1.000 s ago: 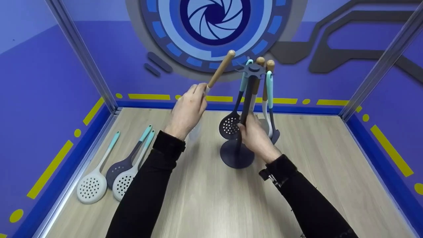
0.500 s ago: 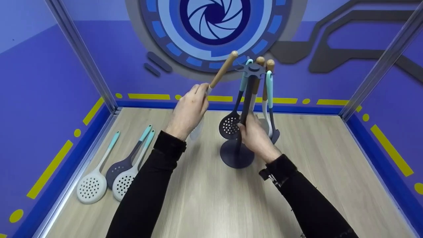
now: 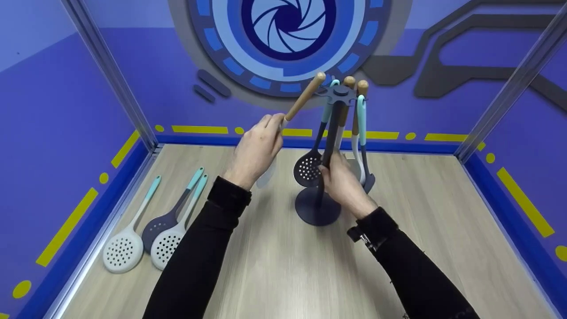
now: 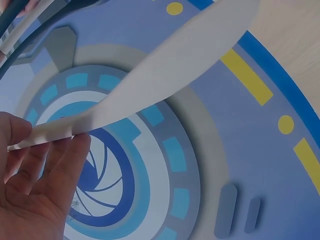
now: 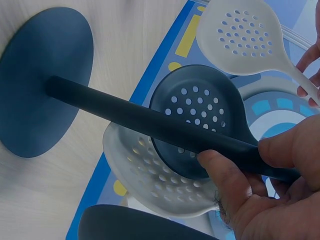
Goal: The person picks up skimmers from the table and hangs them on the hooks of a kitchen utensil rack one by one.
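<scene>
Currently, the left hand (image 3: 257, 148) is pinching a wooden-handled white skimmer (image 4: 160, 70) by its shaft, thumb and fingers closing on it with no gap to spare. The skimmer is slanting in the air over the counter (image 3: 283, 270), towards its back edge, its handle tip sitting just left of the hooked top of a dark utensil stand (image 3: 331, 137). The right hand (image 3: 344, 184) is wrapping its fingers round the stand's pole, while the round base is resting near the middle of the counter.

Utensils are crowding the stand: a dark skimmer (image 3: 307, 170) is hanging on its left, two wooden handles (image 3: 356, 119) are rising behind, and a turquoise handle (image 3: 362, 119) is hanging on the right. Along the counter's left edge, a white skimmer (image 3: 123, 251), a dark slotted utensil (image 3: 159, 226) and a second white skimmer (image 3: 168, 248) are lying; the left sleeve (image 3: 190, 266) is partly covering the last. A printed wall (image 3: 195, 53) is standing behind the back edge.
</scene>
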`<state>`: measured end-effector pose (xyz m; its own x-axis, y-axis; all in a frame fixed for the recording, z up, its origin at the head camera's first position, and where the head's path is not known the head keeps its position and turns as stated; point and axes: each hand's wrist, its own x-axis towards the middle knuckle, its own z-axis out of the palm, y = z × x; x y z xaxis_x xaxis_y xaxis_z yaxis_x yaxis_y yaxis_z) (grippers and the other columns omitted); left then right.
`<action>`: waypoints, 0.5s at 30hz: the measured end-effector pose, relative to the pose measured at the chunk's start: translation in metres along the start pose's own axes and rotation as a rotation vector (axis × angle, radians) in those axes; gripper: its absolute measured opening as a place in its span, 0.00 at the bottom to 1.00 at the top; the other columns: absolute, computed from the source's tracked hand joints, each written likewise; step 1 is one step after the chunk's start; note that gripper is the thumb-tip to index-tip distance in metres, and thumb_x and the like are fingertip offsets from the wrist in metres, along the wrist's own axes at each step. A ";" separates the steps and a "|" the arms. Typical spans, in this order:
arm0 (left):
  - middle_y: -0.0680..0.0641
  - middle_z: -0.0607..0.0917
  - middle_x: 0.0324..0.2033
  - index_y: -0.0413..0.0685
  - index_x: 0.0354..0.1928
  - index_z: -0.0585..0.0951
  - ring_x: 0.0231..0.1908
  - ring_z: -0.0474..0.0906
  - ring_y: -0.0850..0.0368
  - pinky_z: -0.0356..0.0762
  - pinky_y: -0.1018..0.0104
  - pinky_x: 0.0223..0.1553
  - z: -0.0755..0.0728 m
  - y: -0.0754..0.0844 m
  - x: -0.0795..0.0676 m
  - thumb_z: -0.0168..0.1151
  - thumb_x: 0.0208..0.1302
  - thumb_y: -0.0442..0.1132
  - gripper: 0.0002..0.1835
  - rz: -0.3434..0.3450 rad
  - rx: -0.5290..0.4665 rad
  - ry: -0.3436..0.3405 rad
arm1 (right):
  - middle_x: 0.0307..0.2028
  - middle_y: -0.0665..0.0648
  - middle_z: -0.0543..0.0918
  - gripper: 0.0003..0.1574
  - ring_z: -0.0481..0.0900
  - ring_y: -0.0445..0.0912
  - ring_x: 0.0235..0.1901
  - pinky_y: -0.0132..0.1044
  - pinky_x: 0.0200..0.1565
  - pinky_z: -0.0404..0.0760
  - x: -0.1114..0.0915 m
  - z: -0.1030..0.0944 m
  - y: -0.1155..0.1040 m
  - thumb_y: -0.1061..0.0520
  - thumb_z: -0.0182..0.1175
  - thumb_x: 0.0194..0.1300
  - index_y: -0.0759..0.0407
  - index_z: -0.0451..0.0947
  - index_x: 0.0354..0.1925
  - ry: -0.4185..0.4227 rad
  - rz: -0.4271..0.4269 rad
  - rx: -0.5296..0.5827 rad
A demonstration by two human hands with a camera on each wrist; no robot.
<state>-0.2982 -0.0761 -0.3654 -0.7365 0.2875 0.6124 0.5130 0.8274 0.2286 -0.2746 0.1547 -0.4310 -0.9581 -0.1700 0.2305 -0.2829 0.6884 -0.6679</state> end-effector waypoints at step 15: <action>0.50 0.82 0.49 0.55 0.65 0.72 0.42 0.82 0.52 0.85 0.56 0.39 0.006 0.002 -0.003 0.48 0.75 0.41 0.19 0.017 -0.016 -0.005 | 0.53 0.63 0.74 0.21 0.76 0.55 0.57 0.51 0.57 0.80 0.001 0.000 0.002 0.60 0.51 0.75 0.58 0.63 0.63 0.022 -0.035 -0.020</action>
<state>-0.2977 -0.0729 -0.3713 -0.7298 0.3037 0.6125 0.5323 0.8147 0.2301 -0.2759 0.1558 -0.4320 -0.9463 -0.1793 0.2690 -0.3151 0.6965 -0.6446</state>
